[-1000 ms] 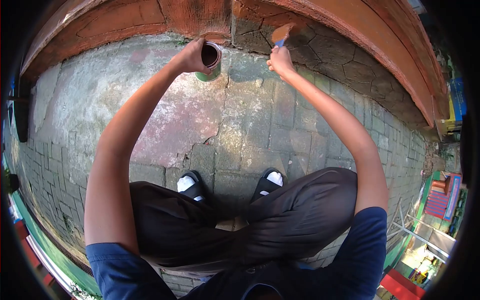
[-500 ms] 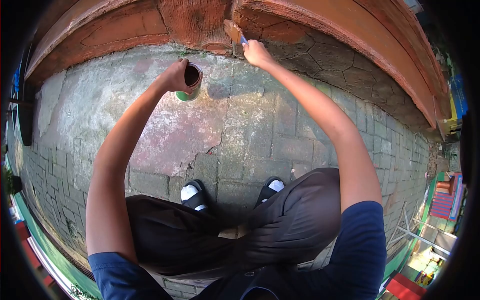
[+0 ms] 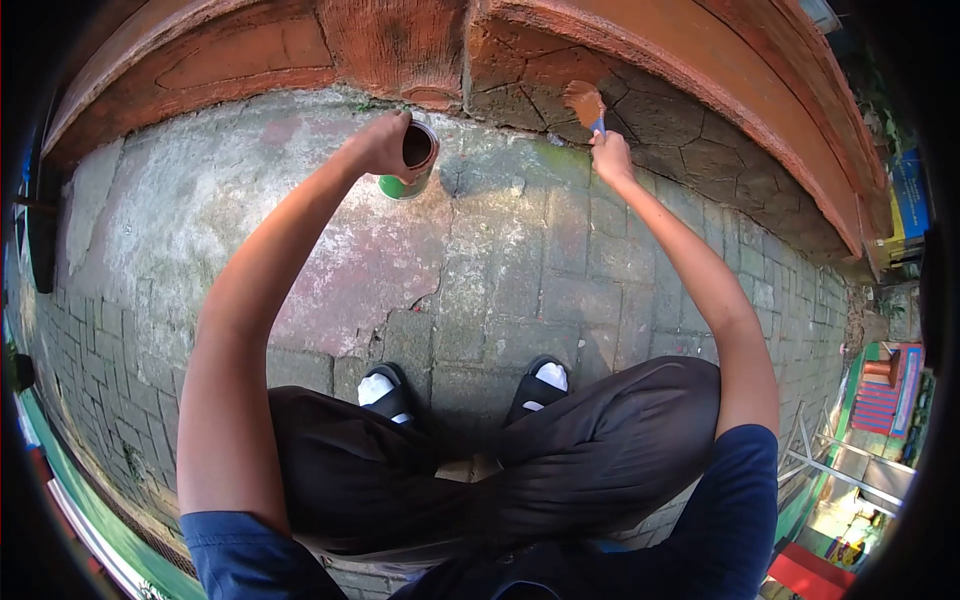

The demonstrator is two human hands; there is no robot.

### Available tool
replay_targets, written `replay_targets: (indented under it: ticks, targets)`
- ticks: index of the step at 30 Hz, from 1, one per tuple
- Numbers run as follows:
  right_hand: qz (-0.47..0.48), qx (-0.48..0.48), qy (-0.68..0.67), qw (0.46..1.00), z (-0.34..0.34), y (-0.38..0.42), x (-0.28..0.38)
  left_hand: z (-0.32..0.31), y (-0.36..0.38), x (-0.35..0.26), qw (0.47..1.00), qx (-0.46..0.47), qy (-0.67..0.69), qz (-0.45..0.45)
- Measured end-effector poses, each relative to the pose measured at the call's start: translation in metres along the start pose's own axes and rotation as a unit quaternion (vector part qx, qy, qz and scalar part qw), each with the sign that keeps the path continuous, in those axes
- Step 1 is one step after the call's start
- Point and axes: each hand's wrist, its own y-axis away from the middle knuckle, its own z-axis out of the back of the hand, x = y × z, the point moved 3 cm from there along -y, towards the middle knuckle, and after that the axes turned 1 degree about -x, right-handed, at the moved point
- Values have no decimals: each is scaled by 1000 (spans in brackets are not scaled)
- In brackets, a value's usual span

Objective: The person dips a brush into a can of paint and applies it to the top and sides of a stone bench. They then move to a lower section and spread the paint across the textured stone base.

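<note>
My left hand (image 3: 385,143) is wrapped round the upper side of a paint can (image 3: 404,187), which has a green label and dark brown-red paint inside. The can tilts slightly, above the paving. In my right hand (image 3: 610,157) is a paintbrush (image 3: 597,118) with a blue handle. Its orange-brown bristles (image 3: 582,98) touch the low wall (image 3: 655,115), on the bare grey-brown part with a cracked-stone pattern. Left of the brush, the wall is orange-brown, including a ribbed pillar-like section (image 3: 395,45).
Grey paving blocks (image 3: 480,340) and a worn pale concrete patch (image 3: 230,210) lie between me and the wall. My sandalled feet (image 3: 540,385) are on the paving below my bent knees. A metal frame (image 3: 850,460) stands at the far right. The wall's ledge (image 3: 720,85) curves overhead.
The brush in my right hand has moved right along the wall, from beside the pillar onto the bare stone-patterned part. My left hand has carried the can a little to the right.
</note>
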Motion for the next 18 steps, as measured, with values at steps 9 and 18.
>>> replay_targets:
  ticks: [9, 18]
  targets:
    - [131, -8, 30, 991, -24, 76, 108, 4, 6, -2, 1000, -20, 7, -5]
    - [333, -68, 316, 886, 9, 44, 111, 4, 22, 21, 999, 22, -12, 26]
